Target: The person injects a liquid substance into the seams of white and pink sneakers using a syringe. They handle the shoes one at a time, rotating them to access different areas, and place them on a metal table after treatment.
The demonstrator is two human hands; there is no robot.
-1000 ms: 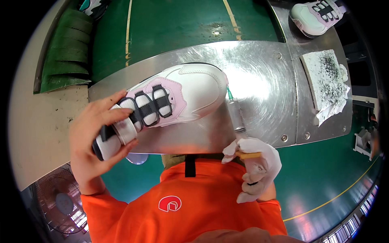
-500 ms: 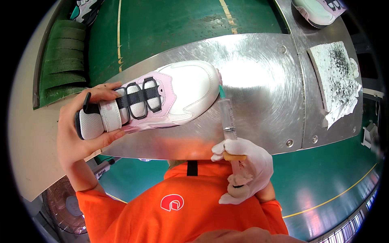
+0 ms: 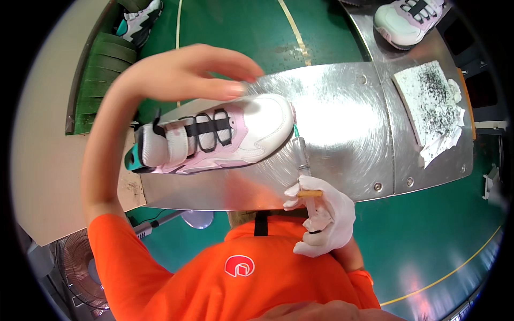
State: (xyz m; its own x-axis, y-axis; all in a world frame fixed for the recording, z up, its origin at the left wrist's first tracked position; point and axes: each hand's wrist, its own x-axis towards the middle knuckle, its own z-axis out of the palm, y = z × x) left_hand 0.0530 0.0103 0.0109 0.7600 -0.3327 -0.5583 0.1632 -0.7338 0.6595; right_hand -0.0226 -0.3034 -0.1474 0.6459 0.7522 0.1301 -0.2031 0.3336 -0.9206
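Note:
A white and pink sneaker (image 3: 265, 123) with black straps lies on its sole on the metal plate (image 3: 342, 155), toe to the right. My bare left hand (image 3: 190, 72) is off the shoe, over its far side near the toe. Its fingers are apart and hold nothing. In a white glove, my right hand (image 3: 336, 216) grips a clear syringe (image 3: 302, 155) around its flange and plunger end. The syringe's green tip (image 3: 296, 130) points at the front edge of the toe; whether it touches cannot be made out.
At the plate's right lie a speckled white foam block (image 3: 425, 101) and crumpled white paper (image 3: 443, 144). Another sneaker (image 3: 401, 27) stands at the back right, and one more shoe (image 3: 142, 24) at the far left beside green slatted strips (image 3: 101, 80). A fan (image 3: 80, 267) stands low at left.
My left hand has let go of the shoe's ankle end and moved right and away, over the toe area. The whole view has shifted slightly. My right hand keeps its grip on the syringe.

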